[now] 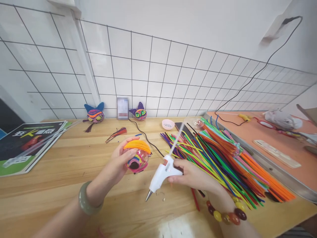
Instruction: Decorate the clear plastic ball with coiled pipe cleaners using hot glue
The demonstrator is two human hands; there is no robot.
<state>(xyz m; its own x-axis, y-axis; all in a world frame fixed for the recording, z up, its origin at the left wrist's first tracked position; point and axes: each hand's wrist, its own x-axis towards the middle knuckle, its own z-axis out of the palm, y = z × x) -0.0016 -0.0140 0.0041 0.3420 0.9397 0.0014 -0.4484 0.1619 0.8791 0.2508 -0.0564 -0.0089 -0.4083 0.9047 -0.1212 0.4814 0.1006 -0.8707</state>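
Note:
My left hand [122, 159] is closed around a clear ball decorated with pipe cleaners [138, 155], orange across its top and pink, blue and other colours below, with a dark round spot facing me. In my right hand [187, 172] is a white hot glue gun [162, 173], gripped by its handle. Its metal nozzle points down and left, above the wooden table and apart from the ball. A translucent glue stick [176, 138] sticks out of the gun's back end. Thumb and fingers hide part of the ball and the gun's handle.
Many loose pipe cleaners [213, 158] cover the table's right side. Two finished animal heads, one blue-eared [95, 114] and one purple-eared [140, 113], stand by the wall grid. A pink bowl [168, 124], a black cord [143, 134] and a magazine [32, 138] lie around.

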